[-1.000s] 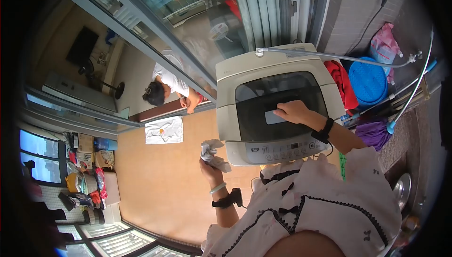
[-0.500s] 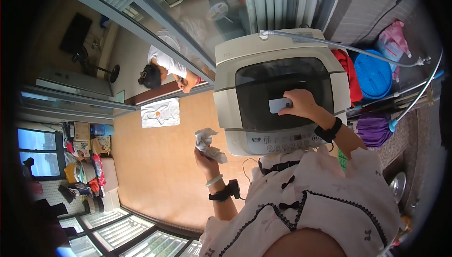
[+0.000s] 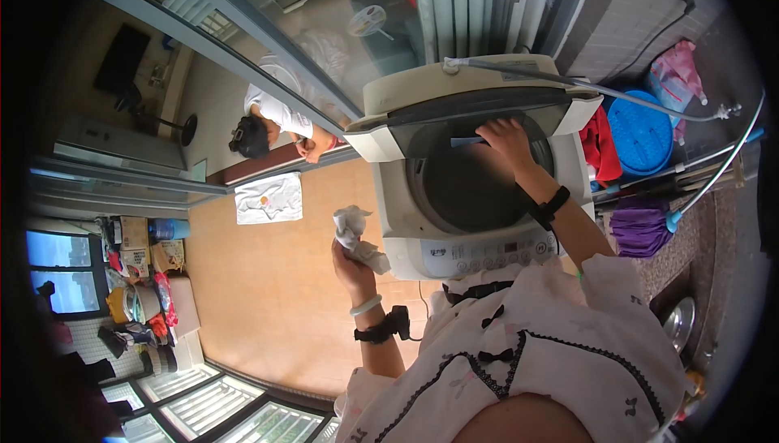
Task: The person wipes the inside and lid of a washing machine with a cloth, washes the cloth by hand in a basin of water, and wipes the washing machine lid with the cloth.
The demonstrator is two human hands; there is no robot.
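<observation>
Right hand reaches forward, arm stretched over the open drum, fingers curled on the lid handle, lid tilted up at the washer's back edge. Left hand raised beside the washer's front left corner, elbow bent, fist closed round a crumpled white cloth, not touching the washer. Hose lies across the washer's back. Blue tub and red cloth just right of it. Another person sits behind the glass.
</observation>
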